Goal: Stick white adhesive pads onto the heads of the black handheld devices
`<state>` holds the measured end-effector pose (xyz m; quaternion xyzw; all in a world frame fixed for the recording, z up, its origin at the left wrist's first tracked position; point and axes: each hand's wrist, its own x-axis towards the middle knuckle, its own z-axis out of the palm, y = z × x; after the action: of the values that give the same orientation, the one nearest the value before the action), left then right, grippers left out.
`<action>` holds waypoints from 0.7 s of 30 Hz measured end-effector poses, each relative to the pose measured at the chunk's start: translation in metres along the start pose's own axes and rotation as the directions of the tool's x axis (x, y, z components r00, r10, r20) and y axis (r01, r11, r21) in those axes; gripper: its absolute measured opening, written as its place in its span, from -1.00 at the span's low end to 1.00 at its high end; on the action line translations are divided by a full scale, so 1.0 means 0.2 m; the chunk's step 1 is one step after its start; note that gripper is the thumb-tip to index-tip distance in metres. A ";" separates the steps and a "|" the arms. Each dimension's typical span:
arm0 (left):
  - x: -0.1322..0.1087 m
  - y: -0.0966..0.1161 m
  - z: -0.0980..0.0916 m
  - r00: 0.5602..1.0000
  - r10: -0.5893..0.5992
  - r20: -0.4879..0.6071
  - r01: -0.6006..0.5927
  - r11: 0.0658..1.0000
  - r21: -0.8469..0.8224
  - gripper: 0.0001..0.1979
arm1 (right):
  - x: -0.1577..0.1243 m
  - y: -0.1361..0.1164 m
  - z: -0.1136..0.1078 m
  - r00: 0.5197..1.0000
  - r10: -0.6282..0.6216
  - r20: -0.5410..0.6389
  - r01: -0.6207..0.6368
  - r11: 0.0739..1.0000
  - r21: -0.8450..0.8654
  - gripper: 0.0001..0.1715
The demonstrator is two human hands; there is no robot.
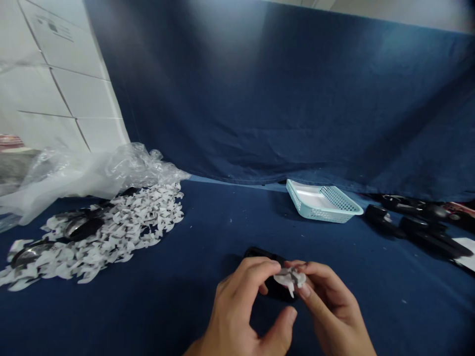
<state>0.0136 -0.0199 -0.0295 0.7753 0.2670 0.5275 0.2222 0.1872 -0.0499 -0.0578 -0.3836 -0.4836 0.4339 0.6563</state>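
White piece [288,280]: small, with grey patches; held up off the table in front of the person, between the two hands.
Right hand [332,306]: narrow, thumb and forefinger pinching the right end of the white piece.
Left hand [241,309]: wide, thumb well apart from the forefinger; the forefinger's tip is at the piece's left end, though whether it presses there I cannot tell.
Black part [275,289]: on the table beneath the hands, partly hidden by them.
Table [222,222]: covered in dark blue cloth.
Pile [148,215]: many similar white pieces, heaped to the left, with shiny black parts [83,227] among them.
Plastic bag [137,163]: clear, crumpled, behind the pile.
Basket [326,215]: light blue, with holes in its sides, beyond the right hand.
Black objects [426,235]: grouped at the far right, beside the basket.
Curtain [260,99]: dark blue, hanging behind the table.
White panels [85,94]: at the upper left.
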 end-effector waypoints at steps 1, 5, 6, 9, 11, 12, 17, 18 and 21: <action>0.00 0.00 0.00 1.000 0.028 -0.014 -0.028 0.999 0.028 -0.53 | 0.00 0.00 0.00 1.000 0.016 0.000 -0.016 1.000 0.021 -0.78; 0.01 0.00 0.00 0.993 0.078 -0.088 -0.070 0.993 0.093 -0.64 | 0.00 0.00 0.01 0.999 0.050 -0.014 -0.048 0.996 0.070 -0.79; 0.01 0.01 0.00 0.992 0.071 -0.104 -0.061 0.993 0.098 -0.67 | -0.01 0.00 0.01 0.998 0.057 -0.020 -0.056 0.996 0.071 -0.79; 0.03 0.02 0.00 0.991 0.048 -0.127 -0.035 0.994 0.100 -0.72 | -0.02 0.00 0.02 0.996 0.083 -0.032 -0.081 0.995 0.059 -0.79; 0.03 0.02 0.00 0.990 0.047 -0.136 -0.032 0.993 0.114 -0.74 | -0.03 0.01 0.02 0.997 0.081 -0.018 -0.080 0.996 0.042 -0.80; 0.03 0.02 0.00 0.989 0.050 -0.141 -0.033 0.992 0.121 -0.74 | -0.03 0.01 0.03 0.998 0.069 -0.007 -0.069 0.997 0.028 -0.80; 0.02 0.03 -0.01 0.984 0.039 -0.177 -0.015 0.990 0.139 -0.76 | -0.02 0.01 0.04 1.000 -0.018 0.026 0.019 0.999 -0.047 -0.78; 0.02 0.02 -0.01 0.983 0.037 -0.177 -0.013 0.991 0.136 -0.76 | -0.03 0.01 0.04 1.000 -0.018 0.025 0.020 0.999 -0.051 -0.78; 0.01 0.02 -0.01 0.988 0.036 -0.153 -0.017 0.993 0.119 -0.73 | -0.03 0.01 0.04 1.000 0.001 0.021 0.000 0.999 -0.035 -0.79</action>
<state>0.0139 -0.0209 -0.0247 0.7473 0.3035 0.5724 0.1479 0.1790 -0.0549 -0.0601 -0.3905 -0.4980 0.4296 0.6441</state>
